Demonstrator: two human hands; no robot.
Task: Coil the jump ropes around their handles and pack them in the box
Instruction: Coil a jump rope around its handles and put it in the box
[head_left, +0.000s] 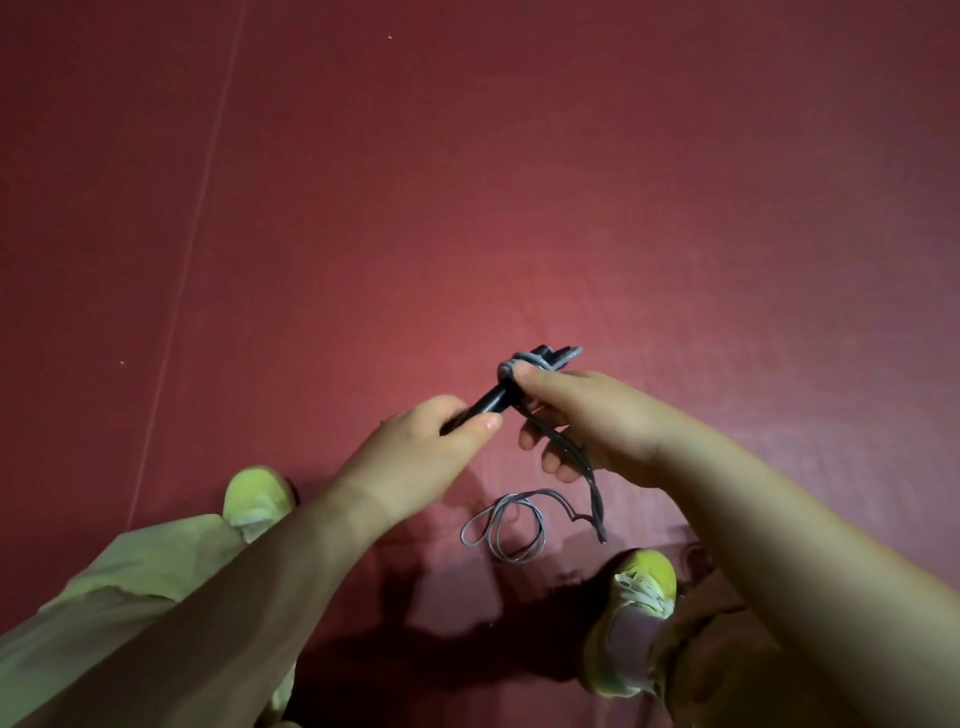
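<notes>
The left hand (415, 447) has its grip closed round the near end of the black handles (496, 397), smooth, slim, matte cylinders held together and slanting up and away from the person, thumb laid along their side. The right hand (587, 421) pinches the grey rope (511, 517) against the handles near their far end, where a few turns of the thin, glossy cord already cross the black shafts; its thumb tip presses on those turns and its lower fingers curl loosely beneath. From under that hand a darker, flattened-looking stretch of the rope drops in a curve between the two arms, then runs into slack loops lying on the floor (467, 182), just ahead of the right shoe (636, 618). The loops are rounded and overlapping, pale grey with a faint sheen. The floor is a deep red mat with a fine, slightly wrinkled surface and one thin pale seam running diagonally down its left side. Both shoes are yellow-green with pale laces; the left shoe (257, 496) pokes out from a loose, light trouser leg (119, 597) of soft woven cloth. The forearms cover much of the lower view, and dark shadows pool on the mat between the feet. No box shows here.
</notes>
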